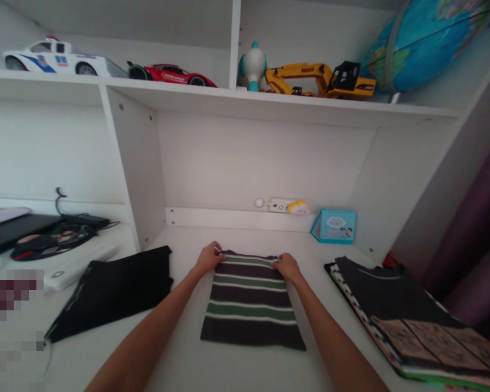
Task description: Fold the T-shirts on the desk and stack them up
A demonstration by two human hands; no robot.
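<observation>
A striped shirt (251, 296) in dark, green and white bands lies flat on the white desk, folded into a neat panel. My left hand (210, 257) pinches its far left corner, thumb on top of the cloth. At the far right corner, my right hand (286, 267) grips the fabric between thumb and fingers. Both forearms reach in from the near edge, one on each side of the shirt. To the right sits a stack of folded shirts (392, 305), a dark one with a tan print on top. Folded black trousers (122, 288) lie to the left.
A blue desk calendar (337, 226) and a power strip (280, 205) stand at the back. Overhead, the shelf (179, 92) carries a white toy car (61, 59), a red toy car (171, 73), a yellow toy excavator (322, 79) and a globe (424, 43). An upright panel (136, 163) divides the desk.
</observation>
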